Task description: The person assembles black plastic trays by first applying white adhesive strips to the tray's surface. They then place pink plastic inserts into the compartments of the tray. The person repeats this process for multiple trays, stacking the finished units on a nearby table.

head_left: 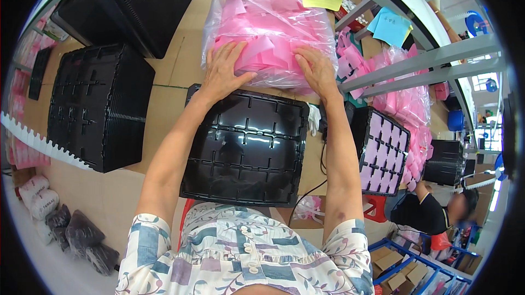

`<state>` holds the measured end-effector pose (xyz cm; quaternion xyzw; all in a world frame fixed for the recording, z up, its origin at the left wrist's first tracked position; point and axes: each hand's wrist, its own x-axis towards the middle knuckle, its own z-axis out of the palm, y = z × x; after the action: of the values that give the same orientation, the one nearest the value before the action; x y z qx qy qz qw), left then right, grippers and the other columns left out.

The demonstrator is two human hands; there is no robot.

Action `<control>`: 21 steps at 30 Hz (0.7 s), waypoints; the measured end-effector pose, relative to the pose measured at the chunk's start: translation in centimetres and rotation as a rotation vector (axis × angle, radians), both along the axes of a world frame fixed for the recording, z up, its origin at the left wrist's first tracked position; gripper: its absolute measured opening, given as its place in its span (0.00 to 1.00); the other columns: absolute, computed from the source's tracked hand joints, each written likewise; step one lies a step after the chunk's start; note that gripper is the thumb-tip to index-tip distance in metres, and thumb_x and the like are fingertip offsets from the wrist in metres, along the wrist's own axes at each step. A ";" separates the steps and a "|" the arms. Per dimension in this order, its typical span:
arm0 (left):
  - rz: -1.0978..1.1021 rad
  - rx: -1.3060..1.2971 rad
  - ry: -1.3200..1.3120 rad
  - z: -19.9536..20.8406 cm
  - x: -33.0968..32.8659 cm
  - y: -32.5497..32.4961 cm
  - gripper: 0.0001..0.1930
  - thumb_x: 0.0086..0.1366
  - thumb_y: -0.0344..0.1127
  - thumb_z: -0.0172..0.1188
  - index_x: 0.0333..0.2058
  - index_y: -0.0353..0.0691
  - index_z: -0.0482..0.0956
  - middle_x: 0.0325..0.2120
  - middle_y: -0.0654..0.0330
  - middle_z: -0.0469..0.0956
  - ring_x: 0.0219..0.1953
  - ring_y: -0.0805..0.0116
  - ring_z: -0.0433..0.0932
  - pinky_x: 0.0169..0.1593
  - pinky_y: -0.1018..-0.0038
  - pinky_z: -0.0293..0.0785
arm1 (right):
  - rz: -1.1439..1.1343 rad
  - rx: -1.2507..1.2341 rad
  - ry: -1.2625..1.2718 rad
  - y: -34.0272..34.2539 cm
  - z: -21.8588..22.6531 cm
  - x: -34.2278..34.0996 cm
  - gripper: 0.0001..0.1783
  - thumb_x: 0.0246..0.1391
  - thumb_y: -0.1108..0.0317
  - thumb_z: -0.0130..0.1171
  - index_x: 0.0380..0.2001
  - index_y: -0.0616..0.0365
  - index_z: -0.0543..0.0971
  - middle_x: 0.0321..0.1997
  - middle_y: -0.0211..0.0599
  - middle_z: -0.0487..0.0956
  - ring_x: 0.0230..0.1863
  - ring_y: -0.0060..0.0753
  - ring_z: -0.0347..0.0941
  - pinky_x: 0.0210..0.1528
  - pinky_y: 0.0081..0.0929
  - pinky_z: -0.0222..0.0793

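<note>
A see-through plastic bag (213,19) full of pink strips (273,21), flat and sheet-like, lies at the far middle of the bench. My left hand (220,71) rests on its near left part, fingers stretched out and thumb apart. On the near right part lies my right hand (316,68), its fingers bent a little against the plastic and the strips. Neither hand visibly grips anything. Between my forearms sits a black plastic tray (246,147), divided into shallow compartments, close to the bench's front edge. Its compartments show no pink pieces.
Stacks of black trays (98,103) stand at the left. At the right, another tray (383,150) holds pale pink pieces beside more pink bags (402,98). A grey metal frame (426,62) crosses there. A person (421,210) works further right.
</note>
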<state>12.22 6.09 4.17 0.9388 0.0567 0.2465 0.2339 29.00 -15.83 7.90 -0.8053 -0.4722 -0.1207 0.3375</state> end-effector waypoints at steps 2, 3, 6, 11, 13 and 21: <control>0.033 -0.055 0.013 0.4 0.0 -0.1 0.38 0.59 0.57 0.62 0.64 0.45 0.65 0.61 0.47 0.67 0.65 0.51 0.62 0.68 0.50 0.44 | -0.029 -0.036 0.087 0.6 1.2 -0.4 0.11 0.57 0.63 0.58 0.38 0.57 0.84 0.38 0.43 0.83 0.40 0.49 0.79 0.45 0.38 0.73; 0.052 -0.101 0.010 0.6 0.0 -0.3 0.38 0.59 0.58 0.61 0.64 0.45 0.65 0.60 0.47 0.67 0.65 0.51 0.62 0.68 0.50 0.43 | -0.043 -0.057 0.130 0.8 1.5 -0.6 0.12 0.58 0.63 0.58 0.38 0.58 0.83 0.37 0.43 0.83 0.39 0.48 0.80 0.44 0.38 0.73; 0.127 -0.279 0.072 1.6 0.5 -0.5 0.38 0.60 0.60 0.59 0.63 0.45 0.66 0.60 0.48 0.69 0.65 0.50 0.62 0.68 0.51 0.45 | -0.125 0.084 0.297 1.6 1.8 -0.8 0.12 0.58 0.63 0.57 0.37 0.59 0.83 0.34 0.45 0.83 0.36 0.45 0.80 0.42 0.33 0.73; 0.199 -0.256 0.170 5.2 0.1 -0.8 0.41 0.57 0.56 0.63 0.64 0.41 0.64 0.59 0.47 0.69 0.61 0.47 0.64 0.67 0.52 0.48 | -0.103 0.158 0.374 2.6 3.5 -1.0 0.12 0.60 0.63 0.57 0.38 0.60 0.83 0.31 0.41 0.84 0.33 0.30 0.79 0.40 0.26 0.72; 0.208 -0.204 0.222 6.5 -0.5 -0.6 0.42 0.56 0.55 0.63 0.65 0.39 0.62 0.60 0.47 0.68 0.61 0.46 0.64 0.66 0.54 0.51 | -0.072 0.229 0.414 2.8 4.4 -1.1 0.12 0.61 0.64 0.56 0.38 0.61 0.83 0.31 0.39 0.84 0.33 0.26 0.79 0.40 0.25 0.72; -0.073 -1.626 -0.184 6.0 -5.9 -2.1 0.37 0.65 0.58 0.56 0.64 0.38 0.60 0.53 0.46 0.71 0.53 0.55 0.73 0.57 0.63 0.70 | 0.059 0.056 0.449 1.8 5.9 -3.5 0.12 0.60 0.65 0.57 0.39 0.63 0.82 0.34 0.43 0.84 0.36 0.33 0.80 0.41 0.27 0.73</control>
<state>6.34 3.96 10.19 0.4530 0.1676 0.1967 0.8532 25.48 -14.06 13.79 -0.7881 -0.4050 0.0587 0.4598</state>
